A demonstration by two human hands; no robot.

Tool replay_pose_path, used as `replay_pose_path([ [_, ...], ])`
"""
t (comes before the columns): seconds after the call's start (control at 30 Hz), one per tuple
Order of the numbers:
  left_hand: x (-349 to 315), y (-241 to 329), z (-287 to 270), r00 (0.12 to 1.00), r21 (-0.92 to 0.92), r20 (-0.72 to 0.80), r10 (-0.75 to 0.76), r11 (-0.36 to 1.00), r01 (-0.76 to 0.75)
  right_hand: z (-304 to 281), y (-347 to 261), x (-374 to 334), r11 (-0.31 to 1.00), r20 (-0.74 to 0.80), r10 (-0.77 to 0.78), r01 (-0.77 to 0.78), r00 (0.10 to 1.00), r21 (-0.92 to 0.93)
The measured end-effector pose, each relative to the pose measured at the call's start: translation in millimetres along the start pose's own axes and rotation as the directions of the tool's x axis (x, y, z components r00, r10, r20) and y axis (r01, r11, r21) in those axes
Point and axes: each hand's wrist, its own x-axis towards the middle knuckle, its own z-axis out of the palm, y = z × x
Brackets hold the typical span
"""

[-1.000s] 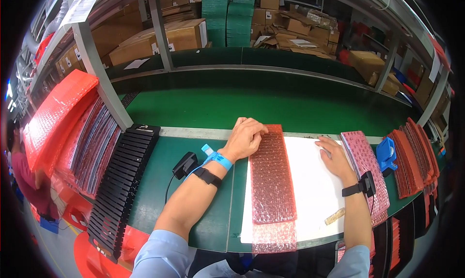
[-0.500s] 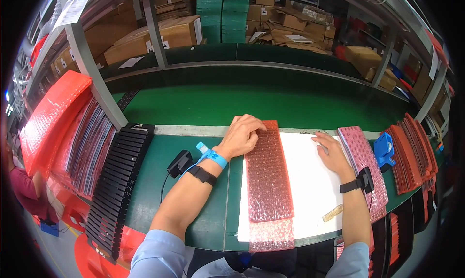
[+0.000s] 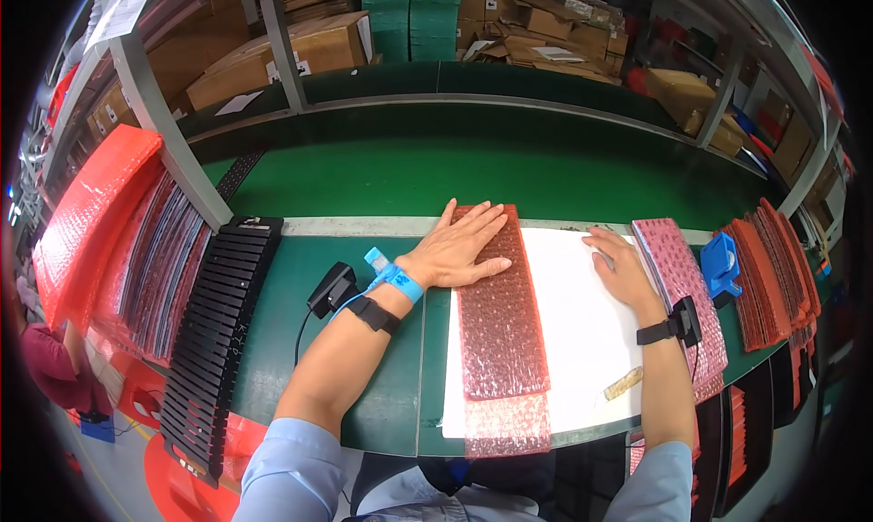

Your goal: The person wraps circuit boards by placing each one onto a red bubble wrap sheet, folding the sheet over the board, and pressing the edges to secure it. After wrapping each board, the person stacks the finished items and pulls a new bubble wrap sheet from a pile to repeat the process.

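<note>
A long red bubble-wrap bag (image 3: 503,331) lies lengthwise on a white sheet (image 3: 587,340), its paler end hanging over the near edge of the green table. My left hand (image 3: 462,247) rests flat on the bag's far end, fingers spread. It wears a blue wrist strap (image 3: 397,276). Over the right part of the sheet, my right hand (image 3: 620,266) holds nothing, its fingers loosely bent and apart. Just right of it lies a pinkish bubble-wrapped pack (image 3: 680,295). Whether something is inside the red bag I cannot tell.
At left stands a black slotted rack (image 3: 223,331) beside a stack of red bubble-wrap packs (image 3: 127,258). A blue holder (image 3: 720,267) and more red packs (image 3: 768,276) are at right. Metal posts (image 3: 168,126) rise along the green belt (image 3: 364,172). A co-worker (image 3: 59,363) is at far left.
My left hand has gone from curled fingers at the bag's far edge to lying flat and spread on it. My right hand stays over the sheet. The whole view has shifted slightly.
</note>
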Motion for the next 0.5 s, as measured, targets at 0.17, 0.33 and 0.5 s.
replay_pose_path([
  [0.17, -1.5, 3.7, -0.7, 1.000, 0.000, 0.027, -0.013, 1.000, 0.013, 1.7, 2.0, -2.4, 1.000, 0.010, 0.012, -0.012, 1.000, -0.001],
  [0.33, -1.7, 5.0, -1.5, 0.999, -0.001, -0.032, 0.007, 1.000, -0.007, 2.7, 4.1, -1.9, 1.000, 0.005, -0.005, 0.005, 1.000, -0.002],
  [0.5, -1.3, 2.7, -0.5, 1.000, -0.029, 0.000, -0.007, 1.000, 0.007, 2.5, 5.1, -2.0, 1.000, -0.001, -0.012, 0.012, 1.000, -0.011],
])
